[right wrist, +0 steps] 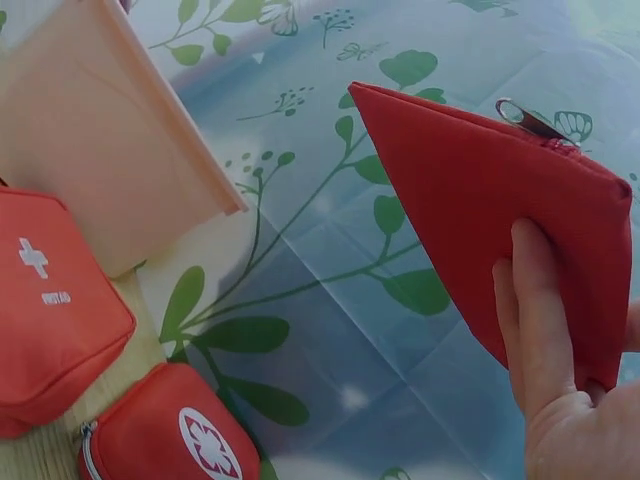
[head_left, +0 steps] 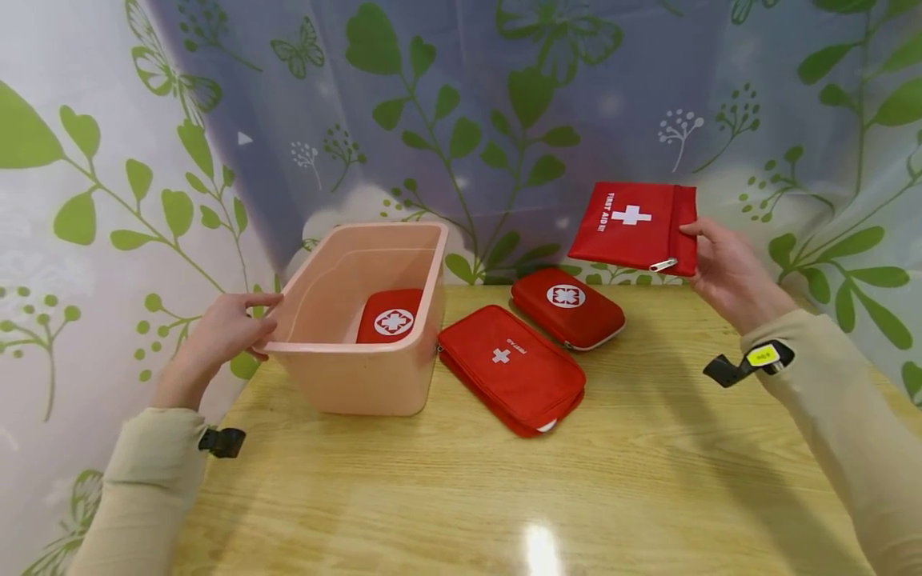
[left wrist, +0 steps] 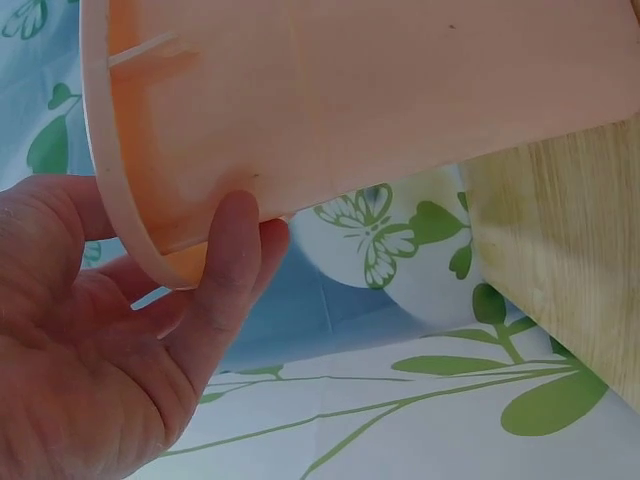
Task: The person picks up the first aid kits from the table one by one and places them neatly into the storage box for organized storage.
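My right hand pinches a flat red first aid pouch by its zipper end, up in the air above the back right of the table. In the right wrist view, fingers lie along the pouch's back. At the left, my left hand grips the rim of a peach plastic bin, fingers and thumb on either side of the wall. Inside the bin lies a red case with a white round emblem, partly hidden by the front wall.
Right of the bin, a red first aid bag lies on the wooden table. Behind it is a red hard case with a round emblem. A leaf-patterned curtain hangs at the back and left.
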`<state>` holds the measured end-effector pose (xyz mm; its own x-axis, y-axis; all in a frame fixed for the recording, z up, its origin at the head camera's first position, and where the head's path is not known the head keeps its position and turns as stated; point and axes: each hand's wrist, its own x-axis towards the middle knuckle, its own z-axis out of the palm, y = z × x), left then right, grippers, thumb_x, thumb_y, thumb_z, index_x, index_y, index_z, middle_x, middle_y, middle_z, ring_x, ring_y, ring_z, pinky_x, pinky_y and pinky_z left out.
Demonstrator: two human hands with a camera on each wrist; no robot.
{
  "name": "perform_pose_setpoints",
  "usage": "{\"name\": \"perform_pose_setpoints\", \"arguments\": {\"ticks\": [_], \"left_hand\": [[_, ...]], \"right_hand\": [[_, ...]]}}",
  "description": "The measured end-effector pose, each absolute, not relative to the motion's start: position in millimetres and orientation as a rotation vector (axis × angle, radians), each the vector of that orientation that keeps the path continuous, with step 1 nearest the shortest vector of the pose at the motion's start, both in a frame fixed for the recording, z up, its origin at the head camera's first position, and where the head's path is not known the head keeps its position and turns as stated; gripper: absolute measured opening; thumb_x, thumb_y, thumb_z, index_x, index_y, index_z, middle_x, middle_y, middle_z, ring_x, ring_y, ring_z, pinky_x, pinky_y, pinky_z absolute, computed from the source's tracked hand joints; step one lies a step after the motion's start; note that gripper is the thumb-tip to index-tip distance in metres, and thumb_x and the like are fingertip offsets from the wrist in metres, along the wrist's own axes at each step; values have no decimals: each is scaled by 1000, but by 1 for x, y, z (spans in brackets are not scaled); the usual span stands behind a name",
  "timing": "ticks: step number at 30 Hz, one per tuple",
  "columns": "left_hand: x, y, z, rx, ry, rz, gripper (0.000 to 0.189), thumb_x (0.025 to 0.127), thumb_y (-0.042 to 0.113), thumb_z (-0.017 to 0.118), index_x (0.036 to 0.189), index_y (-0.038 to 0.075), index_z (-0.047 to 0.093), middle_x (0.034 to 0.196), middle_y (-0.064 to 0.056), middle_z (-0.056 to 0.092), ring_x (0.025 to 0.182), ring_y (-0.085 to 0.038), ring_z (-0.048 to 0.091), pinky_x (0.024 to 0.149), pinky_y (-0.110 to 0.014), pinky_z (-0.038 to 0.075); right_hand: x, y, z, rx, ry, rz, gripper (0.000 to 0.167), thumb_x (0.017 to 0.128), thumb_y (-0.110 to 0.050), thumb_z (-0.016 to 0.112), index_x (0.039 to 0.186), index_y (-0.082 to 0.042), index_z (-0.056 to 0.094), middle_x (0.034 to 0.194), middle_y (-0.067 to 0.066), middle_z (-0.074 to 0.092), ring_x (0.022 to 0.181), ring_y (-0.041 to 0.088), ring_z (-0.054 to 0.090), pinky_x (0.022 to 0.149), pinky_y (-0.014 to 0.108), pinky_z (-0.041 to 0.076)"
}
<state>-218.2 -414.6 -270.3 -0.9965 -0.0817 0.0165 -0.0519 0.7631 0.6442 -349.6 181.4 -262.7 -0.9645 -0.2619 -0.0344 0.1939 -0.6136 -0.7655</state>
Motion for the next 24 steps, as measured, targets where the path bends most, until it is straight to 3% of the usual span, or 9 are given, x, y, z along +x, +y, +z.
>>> {"name": "perform_pose_setpoints", "arguments": {"ticks": [5,14,24], "left_hand": [[-217,-415,-272,92,-2888,-1072,54,95,9,50,147,-5,41,56,-2,51,54,-18,58,59,-33,59],[-214,-416,-273,85,-2875,-1045,53,97,13,49,147,-3,42,60,-5,55,55,-19,60,58,-33,59],[-216,-417,-275,96,-2871,-1062,54,96,12,50,147,-3,43,58,-4,55,55,-19,59,58,-33,59]], "right_hand": [[-350,171,-262,-110,1231,-2615,61,99,-8,56,151,-17,27,113,6,61,96,21,66,75,30,59],[-349,153,-259,-165,1289,-2586,66,99,-10,55,155,-16,21,135,4,42,106,17,60,83,29,57],[-349,132,-258,-158,1376,-2539,62,100,-14,56,153,-15,25,132,4,46,101,17,62,81,28,57]]}}
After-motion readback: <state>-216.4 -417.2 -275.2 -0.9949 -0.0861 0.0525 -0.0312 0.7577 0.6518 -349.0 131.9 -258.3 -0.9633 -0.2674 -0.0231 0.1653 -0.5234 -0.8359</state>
